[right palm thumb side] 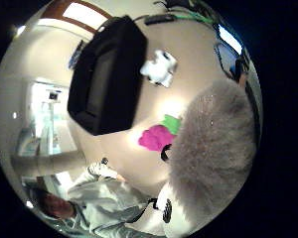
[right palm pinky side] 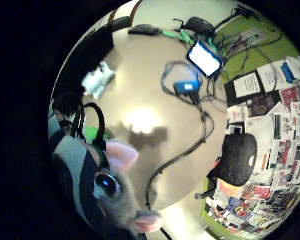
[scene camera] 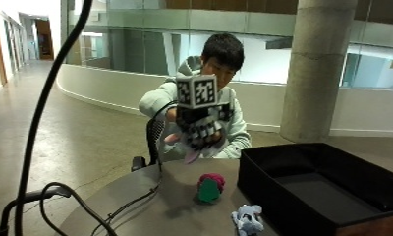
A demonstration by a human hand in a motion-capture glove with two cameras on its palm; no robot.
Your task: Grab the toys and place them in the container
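Note:
In the outside view my gloved right hand (scene camera: 200, 130) is raised above the round table (scene camera: 151, 201) and grips a grey striped plush animal (scene camera: 190, 155) with pink ears. Its eye and ears fill the little finger side palm view (right palm pinky side: 107, 185), and its grey fur fills the thumb side palm view (right palm thumb side: 213, 144). A pink and green toy (scene camera: 210, 187) (right palm thumb side: 156, 136) stands on the table below the hand. A small white and blue plush (scene camera: 247, 220) (right palm thumb side: 159, 67) (right palm pinky side: 97, 80) lies nearer the front. The black container (scene camera: 249, 169) (right palm thumb side: 107, 74) sits open at the table's right.
Black cables (scene camera: 118, 209) trail over the table's left part. A blue box (right palm pinky side: 186, 86), a lit screen (right palm pinky side: 205, 57) and more cables lie on the table away from the container. A black chair (scene camera: 154, 132) stands behind the table.

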